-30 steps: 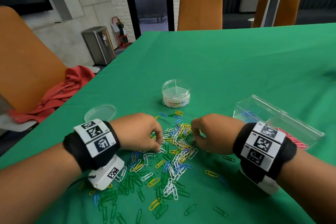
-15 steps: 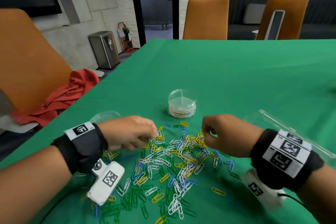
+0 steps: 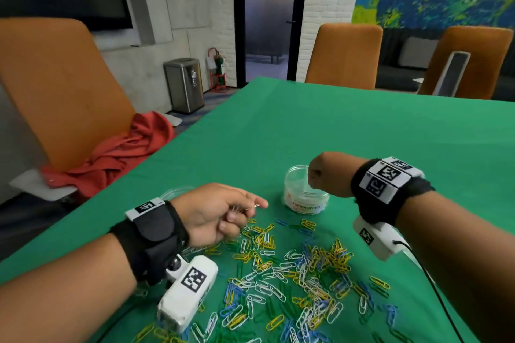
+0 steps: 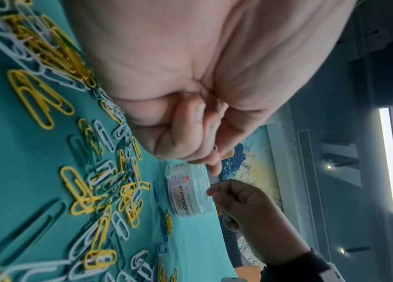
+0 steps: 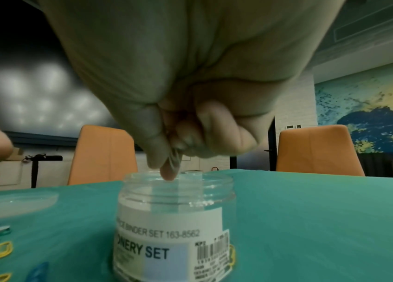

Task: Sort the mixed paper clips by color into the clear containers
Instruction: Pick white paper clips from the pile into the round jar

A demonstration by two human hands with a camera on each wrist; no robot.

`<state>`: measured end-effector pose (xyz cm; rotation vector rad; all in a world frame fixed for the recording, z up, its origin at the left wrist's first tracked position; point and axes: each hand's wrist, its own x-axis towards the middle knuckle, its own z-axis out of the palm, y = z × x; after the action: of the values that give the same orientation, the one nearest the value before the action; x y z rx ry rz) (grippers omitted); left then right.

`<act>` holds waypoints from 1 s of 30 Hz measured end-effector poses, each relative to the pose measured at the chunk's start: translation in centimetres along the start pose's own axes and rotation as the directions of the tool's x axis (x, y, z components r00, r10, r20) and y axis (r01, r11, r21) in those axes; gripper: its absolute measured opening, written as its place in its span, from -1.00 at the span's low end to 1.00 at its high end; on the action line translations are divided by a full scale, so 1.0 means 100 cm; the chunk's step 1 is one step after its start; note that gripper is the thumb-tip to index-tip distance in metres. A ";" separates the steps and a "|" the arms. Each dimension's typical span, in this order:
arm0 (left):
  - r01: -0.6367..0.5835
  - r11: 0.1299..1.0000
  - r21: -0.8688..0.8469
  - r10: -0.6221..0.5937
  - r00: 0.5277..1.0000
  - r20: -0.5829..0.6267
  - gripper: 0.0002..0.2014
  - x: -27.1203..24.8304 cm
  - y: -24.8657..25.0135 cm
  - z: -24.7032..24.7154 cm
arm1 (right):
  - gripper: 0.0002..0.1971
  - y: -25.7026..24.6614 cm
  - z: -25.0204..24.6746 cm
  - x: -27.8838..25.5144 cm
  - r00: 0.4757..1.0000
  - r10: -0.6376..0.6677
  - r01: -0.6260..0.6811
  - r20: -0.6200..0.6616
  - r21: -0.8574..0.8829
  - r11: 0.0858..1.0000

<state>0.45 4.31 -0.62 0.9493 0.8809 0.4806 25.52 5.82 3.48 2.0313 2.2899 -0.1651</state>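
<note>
The right hand (image 3: 324, 172) hovers over the mouth of the round clear plastic jar (image 3: 306, 195) on the green table (image 3: 362, 133), its grip pinching clips, probably to drop them in; their colour is unreadable. The left hand (image 3: 220, 213) pinches another clip beside the mixed pile of coloured paper clips (image 3: 292, 267).

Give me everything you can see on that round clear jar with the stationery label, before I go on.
The jar is a short, round tub of clear plastic, upright on the green table just beyond the clip pile. Its mouth is open, with a ridged neck; a white label around the wall reads STATIONERY SET and carries a barcode. A clear divider shows inside. The right hand hovers over the mouth, its grip pinching clips, fingertips at rim level. Whether they touch the rim is unclear.
</note>
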 end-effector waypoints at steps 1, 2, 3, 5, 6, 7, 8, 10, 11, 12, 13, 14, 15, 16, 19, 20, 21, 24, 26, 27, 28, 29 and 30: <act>0.000 1.000 -0.011 -0.001 1.000 -0.015 -0.79 0.002 0.001 -0.002 | -0.79 0.001 0.001 0.002 1.000 -0.005 0.005 0.003 0.013 1.000; 0.000 1.000 -0.022 -0.001 0.999 -0.033 -0.80 0.004 0.002 -0.004 | -0.81 0.001 0.001 0.003 1.000 -0.010 0.010 0.000 0.041 0.999; 0.002 0.999 -0.033 -0.004 0.999 -0.048 -0.80 0.008 0.003 -0.005 | -0.83 0.002 0.001 0.004 1.000 -0.018 0.018 -0.003 0.079 0.997; 0.014 0.999 -0.041 -0.016 0.999 -0.051 -0.80 0.016 0.007 -0.003 | -0.79 0.001 -0.002 0.003 0.999 -0.044 0.042 0.008 0.146 0.988; 0.021 0.999 -0.031 -0.022 0.999 -0.034 -0.79 0.020 0.011 -0.001 | -0.71 0.001 -0.004 0.002 0.998 -0.056 0.052 0.018 0.173 0.983; 0.027 1.000 -0.010 -0.027 1.000 -0.010 -0.79 0.024 0.016 0.004 | -0.63 0.002 -0.006 0.000 0.997 -0.069 0.063 0.025 0.195 0.979; 0.025 0.999 0.023 -0.025 1.000 0.011 -0.79 0.028 0.021 0.010 | -0.58 0.002 -0.007 -0.002 0.997 -0.079 0.073 0.022 0.212 0.975; -0.008 0.992 0.125 0.006 1.000 0.015 -0.80 0.039 0.033 0.027 | -0.55 0.005 -0.011 -0.010 0.996 -0.088 0.090 -0.017 0.230 0.969; -0.043 0.978 0.204 0.046 0.999 -0.009 -0.81 0.046 0.039 0.038 | -0.53 0.008 -0.012 -0.015 0.995 -0.083 0.093 -0.054 0.226 0.970; -0.092 0.943 0.320 0.111 0.993 -0.042 -0.81 0.052 0.045 0.049 | -0.52 0.012 -0.013 -0.021 0.993 -0.068 0.087 -0.096 0.212 0.973; -0.137 0.866 0.480 0.192 0.979 -0.067 -0.79 0.060 0.049 0.059 | -0.51 0.015 -0.012 -0.028 0.989 -0.049 0.076 -0.138 0.199 0.977; -0.159 0.732 0.663 0.265 0.962 -0.061 -0.77 0.070 0.053 0.069 | -0.53 0.018 -0.010 -0.038 0.985 -0.031 0.063 -0.170 0.187 0.980; -0.160 0.544 0.824 0.321 0.947 -0.028 -0.75 0.079 0.057 0.075 | -0.57 0.021 -0.006 -0.048 0.983 -0.022 0.055 -0.183 0.179 0.982; -0.159 0.357 0.921 0.361 0.932 0.021 -0.72 0.086 0.059 0.080 | -0.63 0.022 0.000 -0.060 0.984 -0.020 0.052 -0.177 0.173 0.984; -0.182 0.016 0.983 0.350 0.922 0.165 -0.70 0.103 0.058 0.084 | -0.75 0.022 0.020 -0.101 0.998 -0.032 0.042 -0.058 0.172 0.984; -0.192 -0.046 0.980 0.338 0.921 0.196 -0.71 0.106 0.056 0.084 | -0.76 0.022 0.025 -0.114 0.999 -0.037 0.037 -0.006 0.175 0.984; -0.198 -0.087 0.976 0.335 0.917 0.216 -0.72 0.107 0.054 0.083 | -0.79 0.023 0.029 -0.126 0.999 -0.037 0.029 0.040 0.178 0.984; -0.208 -0.166 0.964 0.359 0.898 0.256 -0.69 0.104 0.052 0.083 | -0.87 0.027 0.037 -0.149 0.994 -0.017 -0.003 0.105 0.180 0.984; -0.215 -0.195 0.957 0.368 0.888 0.275 -0.66 0.099 0.052 0.084 | -0.87 0.029 0.041 -0.154 0.995 -0.003 -0.016 0.102 0.179 0.984; -0.215 -0.204 0.955 0.373 0.885 0.279 -0.67 0.097 0.052 0.085 | -0.86 0.029 0.043 -0.155 0.995 0.000 -0.019 0.103 0.184 0.983; -0.219 -0.208 0.953 0.382 0.879 0.285 -0.67 0.095 0.052 0.085 | -0.85 0.028 0.046 -0.155 0.994 -0.001 -0.019 0.107 0.185 0.983; -0.217 -0.207 0.954 0.390 0.876 0.284 -0.67 0.094 0.052 0.085 | -0.85 0.026 0.048 -0.154 0.994 -0.008 -0.012 0.111 0.177 0.984; -0.214 -0.206 0.955 0.395 0.875 0.281 -0.67 0.093 0.051 0.084 | -0.85 0.024 0.051 -0.153 0.994 -0.015 -0.004 0.112 0.163 0.987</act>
<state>12.74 9.34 2.13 2.7729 1.0740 0.1590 29.65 -9.62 0.30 2.0306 2.2817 -0.4695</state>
